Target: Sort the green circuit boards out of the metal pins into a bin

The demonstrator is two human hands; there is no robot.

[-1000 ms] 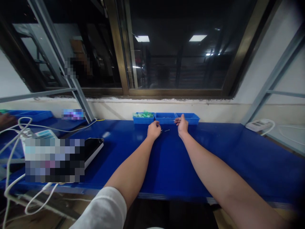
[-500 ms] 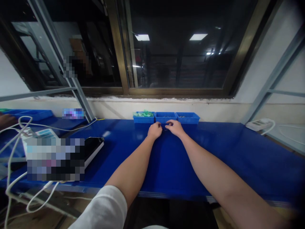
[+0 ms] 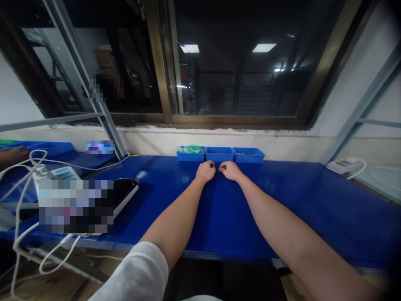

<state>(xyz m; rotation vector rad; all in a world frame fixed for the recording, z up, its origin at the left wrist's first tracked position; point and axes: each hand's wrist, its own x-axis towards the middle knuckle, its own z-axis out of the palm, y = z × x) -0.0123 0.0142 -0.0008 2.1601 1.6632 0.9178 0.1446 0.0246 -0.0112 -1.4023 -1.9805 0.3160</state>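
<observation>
My left hand (image 3: pixel 206 171) and my right hand (image 3: pixel 229 170) are close together above the blue table (image 3: pixel 219 217), just in front of the middle blue bin (image 3: pixel 219 154). Both have their fingers curled into a pinch, with a small gap between the hands. Whatever is in the fingers is too small to make out. The left blue bin (image 3: pixel 191 157) holds green and pale packets (image 3: pixel 194 149). In the middle bin and the right blue bin (image 3: pixel 249 158) lie small pieces whose kind I cannot tell.
On the left stand a partly blurred device (image 3: pixel 127 190) and a white power strip with white cables (image 3: pixel 44 177). Another person's hand (image 3: pixel 15 155) is at the far left by more blue bins (image 3: pixel 56 148). A white box with a cord (image 3: pixel 341 165) lies at the right.
The fingers of my right hand have curled in from a looser spread. A thin piece seen between the hands earlier no longer shows. The view has shifted slightly.
</observation>
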